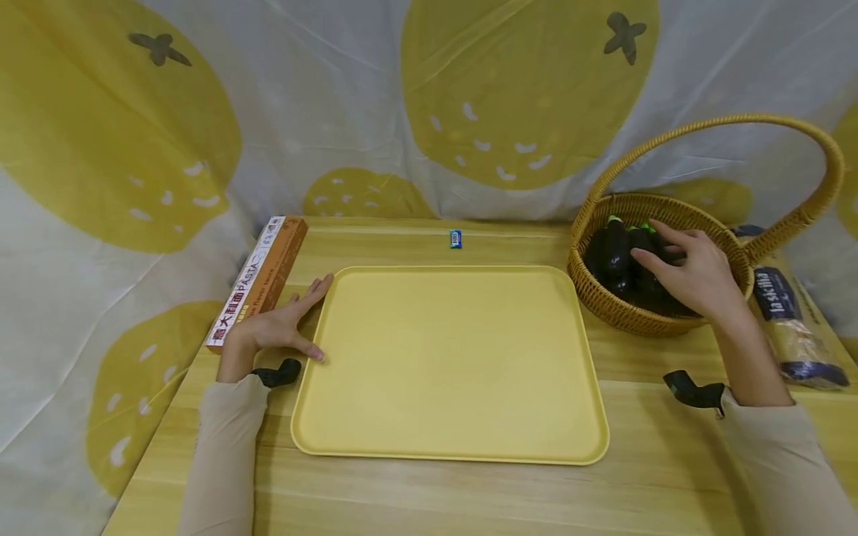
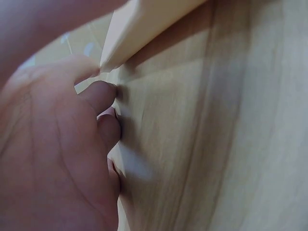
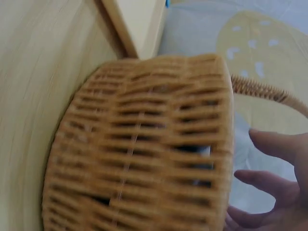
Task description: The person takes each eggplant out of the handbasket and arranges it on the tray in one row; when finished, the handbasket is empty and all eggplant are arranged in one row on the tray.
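Observation:
A yellow rectangular tray [image 1: 456, 365] lies flat on the wooden table. My left hand [image 1: 278, 327] is at its left edge, thumb and forefinger spread along the rim; in the left wrist view the other fingers of this hand [image 2: 53, 139] rest on the tabletop. To the right stands a wicker basket [image 1: 620, 316] with several dark eggplants [image 1: 615, 249] in it. Over its mouth is my right hand [image 1: 700, 275], thumb and fingers apart above the eggplants. The right wrist view shows the same hand [image 3: 281, 183] beyond the basket's rim, with no eggplant visible between its fingers.
A pasta box [image 1: 258, 279] lies left of the tray, beside my left hand. Behind the tray is a small blue packet [image 1: 456, 238]. A pasta bag [image 1: 798, 327] lies right of the basket. The basket's tall handle [image 1: 724, 120] arches above. A lemon-patterned cloth [image 1: 348, 112] hangs behind the table.

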Tool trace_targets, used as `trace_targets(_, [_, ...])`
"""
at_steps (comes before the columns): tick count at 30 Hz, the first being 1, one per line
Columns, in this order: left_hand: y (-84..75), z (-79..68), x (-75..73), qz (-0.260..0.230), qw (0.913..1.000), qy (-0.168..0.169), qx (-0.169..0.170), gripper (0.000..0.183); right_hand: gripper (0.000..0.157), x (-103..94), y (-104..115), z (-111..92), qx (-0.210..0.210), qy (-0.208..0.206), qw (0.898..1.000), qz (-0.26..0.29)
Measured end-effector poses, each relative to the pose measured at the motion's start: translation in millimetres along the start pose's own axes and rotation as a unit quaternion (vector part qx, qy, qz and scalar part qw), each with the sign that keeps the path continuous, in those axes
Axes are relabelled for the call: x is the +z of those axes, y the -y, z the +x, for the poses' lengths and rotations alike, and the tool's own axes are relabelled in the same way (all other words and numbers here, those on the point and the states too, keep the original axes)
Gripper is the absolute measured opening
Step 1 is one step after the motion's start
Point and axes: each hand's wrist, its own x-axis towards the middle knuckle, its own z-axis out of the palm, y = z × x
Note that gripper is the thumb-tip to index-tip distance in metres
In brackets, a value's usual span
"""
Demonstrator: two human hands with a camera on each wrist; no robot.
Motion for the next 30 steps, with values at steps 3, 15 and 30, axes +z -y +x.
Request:
trace_targets(3, [0.1,0.1,0.7,-0.002,1.0000,0.001,-0.002,0.142,0.075,5.3,7,4,-0.004,0.010,1.000,0.000])
trace_targets(15, [0.6,1.9,1.4,-0.002,1.0000,0.002,0.001,0.141,0.091,18.0,19,28,0.026,0.080,0.993,-0.084])
trace_targets(30, [0.5,0.9,-0.5,-0.007,1.0000,0.004,-0.002,0.141,0.077,21.0,27,30,0.033,0.095,0.992,-0.081])
